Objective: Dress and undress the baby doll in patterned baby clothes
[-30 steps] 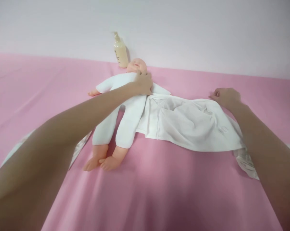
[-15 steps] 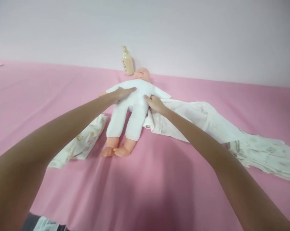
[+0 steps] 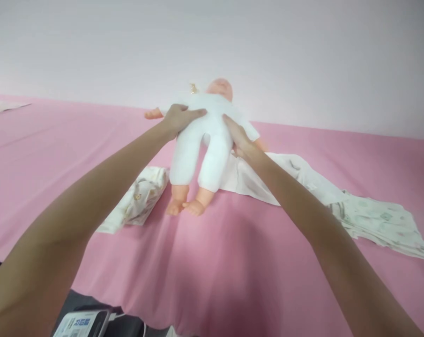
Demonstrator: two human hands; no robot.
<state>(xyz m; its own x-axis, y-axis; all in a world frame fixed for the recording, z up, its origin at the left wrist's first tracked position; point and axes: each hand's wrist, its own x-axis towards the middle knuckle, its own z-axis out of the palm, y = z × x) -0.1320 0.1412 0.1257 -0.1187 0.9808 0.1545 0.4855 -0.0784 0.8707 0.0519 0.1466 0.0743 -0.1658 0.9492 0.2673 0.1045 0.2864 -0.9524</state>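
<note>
In the head view, the left hand (image 3: 180,119) and right hand (image 3: 240,136) clasp a white-suited baby doll (image 3: 214,125) by either side of its torso, thumbs on its front, over a pink sheet (image 3: 204,271), its feet towards the wearer. A pump top (image 3: 193,88) shows beside the doll's head, its container and contents hidden behind the doll. At the lower left, a device (image 3: 101,323) bears a white label (image 3: 78,324) with blue and dark print too small to read, while folded patterned cloths (image 3: 380,220) and a white garment (image 3: 301,173) lie near the doll.
</note>
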